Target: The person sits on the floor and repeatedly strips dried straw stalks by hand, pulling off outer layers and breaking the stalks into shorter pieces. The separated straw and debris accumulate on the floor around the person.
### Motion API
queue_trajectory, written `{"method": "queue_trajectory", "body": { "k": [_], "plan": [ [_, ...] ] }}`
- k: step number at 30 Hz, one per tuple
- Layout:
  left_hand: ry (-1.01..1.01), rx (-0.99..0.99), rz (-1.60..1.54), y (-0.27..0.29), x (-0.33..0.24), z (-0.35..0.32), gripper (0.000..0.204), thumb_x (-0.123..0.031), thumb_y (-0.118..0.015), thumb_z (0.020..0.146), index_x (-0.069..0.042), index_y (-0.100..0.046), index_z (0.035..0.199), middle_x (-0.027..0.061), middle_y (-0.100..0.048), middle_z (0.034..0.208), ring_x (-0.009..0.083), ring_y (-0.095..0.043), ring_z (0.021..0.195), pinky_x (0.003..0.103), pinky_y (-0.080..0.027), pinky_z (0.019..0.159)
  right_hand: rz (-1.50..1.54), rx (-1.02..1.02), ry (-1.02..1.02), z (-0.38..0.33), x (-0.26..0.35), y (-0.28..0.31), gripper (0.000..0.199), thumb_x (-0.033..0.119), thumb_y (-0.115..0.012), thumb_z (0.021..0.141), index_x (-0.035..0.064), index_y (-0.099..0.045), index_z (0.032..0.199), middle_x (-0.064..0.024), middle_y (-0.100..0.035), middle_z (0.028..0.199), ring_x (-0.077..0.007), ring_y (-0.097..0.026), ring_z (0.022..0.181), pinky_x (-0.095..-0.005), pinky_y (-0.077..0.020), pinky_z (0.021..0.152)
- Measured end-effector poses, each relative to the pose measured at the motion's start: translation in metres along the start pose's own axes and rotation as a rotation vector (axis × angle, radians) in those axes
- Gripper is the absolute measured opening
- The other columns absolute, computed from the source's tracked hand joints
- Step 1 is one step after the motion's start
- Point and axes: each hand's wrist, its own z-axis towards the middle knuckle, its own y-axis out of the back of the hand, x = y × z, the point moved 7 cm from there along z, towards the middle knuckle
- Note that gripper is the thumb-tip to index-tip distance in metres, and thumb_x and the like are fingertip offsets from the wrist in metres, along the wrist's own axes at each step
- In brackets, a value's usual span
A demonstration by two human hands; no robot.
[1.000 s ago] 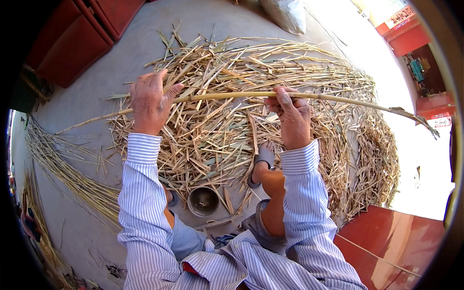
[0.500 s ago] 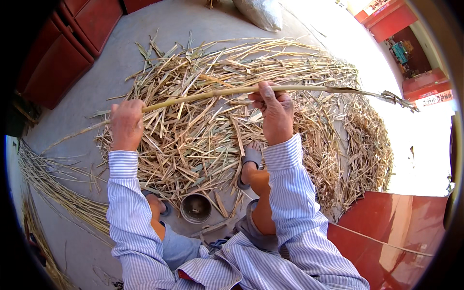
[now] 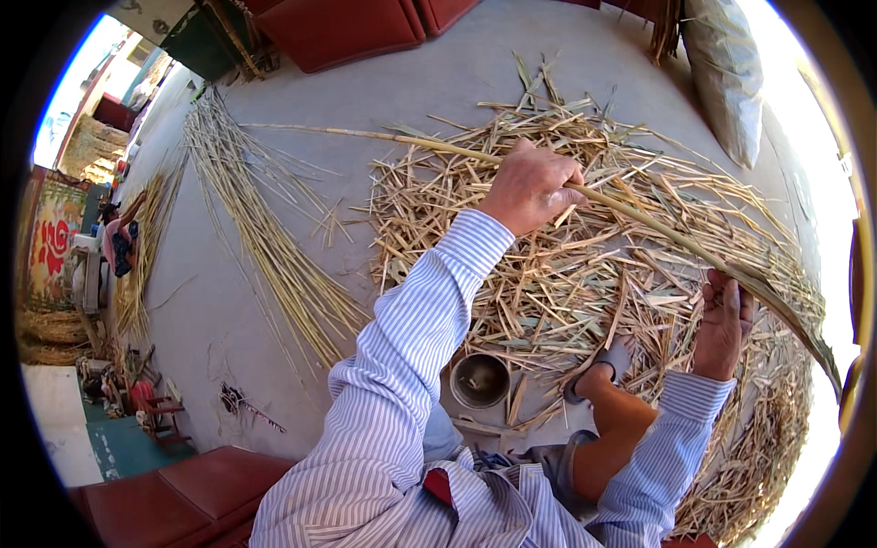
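Observation:
My left hand [image 3: 533, 187] is wrapped round a long, thin, dry stalk [image 3: 649, 222], possibly a reed or cane. The stalk's thin end reaches far left, and its other end carries a withered, leafy sheath [image 3: 793, 320]. Farther right, my right hand [image 3: 723, 324] grips the stalk at that sheath, fingers closed. Beneath both hands spreads a large heap of straw-coloured leaf and husk strips [image 3: 512, 292]. A round metal bowl [image 3: 480, 402] stands by the heap's near edge, its contents unclear. To the left, a bundle of long stalks [image 3: 274, 260] is fanned out on the floor.
Dark red padded seats [image 3: 338, 32] stand at the back, and another red seat [image 3: 210, 484] is at the lower left. A pale sack [image 3: 726, 73] leans at the far right. Another person [image 3: 119, 237] is at the far left beside more stalks [image 3: 151, 247].
The view has turned left, bringing in the stalk bundle and another person. Both hands still hold the stalk, which now slopes down to the right, with my right hand lower than my left.

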Motion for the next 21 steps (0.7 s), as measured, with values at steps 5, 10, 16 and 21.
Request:
{"method": "queue_trajectory", "body": {
  "k": [5,10,16,21],
  "plan": [
    [-0.011,0.082,-0.02,0.004,-0.015,-0.001,0.019,-0.03,-0.076,0.075,-0.014,-0.068,0.082,0.001,-0.061,0.068,0.0202,-0.059,0.069,0.038,-0.036,0.072,0.077,0.106,0.033,0.003,0.001,-0.008,0.027,0.019,-0.054,0.098,0.0004,-0.058,0.118,-0.0126,-0.065,0.116,-0.0231,-0.063,0.109,-0.039,-0.0512,0.095],
    [-0.231,-0.093,-0.12,-0.036,-0.067,0.005,0.019,-0.032,-0.074,0.076,-0.014,-0.069,0.081,0.0005,-0.062,0.067,0.0202,-0.06,0.067,0.037,-0.037,0.067,-0.032,0.149,-0.015,-0.012,-0.018,-0.042,0.021,0.013,-0.053,0.097,-0.0013,-0.06,0.111,-0.0137,-0.067,0.105,-0.0228,-0.066,0.1,-0.0381,-0.0545,0.091],
    [-0.01,-0.005,-0.264,-0.026,-0.068,0.011,0.017,-0.014,-0.082,0.066,-0.009,-0.072,0.079,0.0053,-0.067,0.071,0.0187,-0.06,0.064,0.033,-0.039,0.065,-0.026,0.218,-0.138,-0.014,-0.023,-0.06,0.029,0.016,-0.06,0.095,-0.0037,-0.06,0.116,-0.0154,-0.069,0.105,-0.0238,-0.069,0.095,-0.0341,-0.0566,0.085],
    [0.455,-0.158,-0.733,-0.036,-0.031,-0.001,0.015,-0.01,-0.079,0.078,-0.004,-0.068,0.084,0.0024,-0.067,0.071,0.008,-0.058,0.059,0.023,-0.045,0.056,0.012,0.149,-0.136,-0.011,-0.024,-0.052,0.026,0.018,-0.061,0.095,-0.0046,-0.059,0.107,-0.0159,-0.069,0.099,-0.0237,-0.069,0.094,-0.034,-0.0579,0.084]
  ]
}}
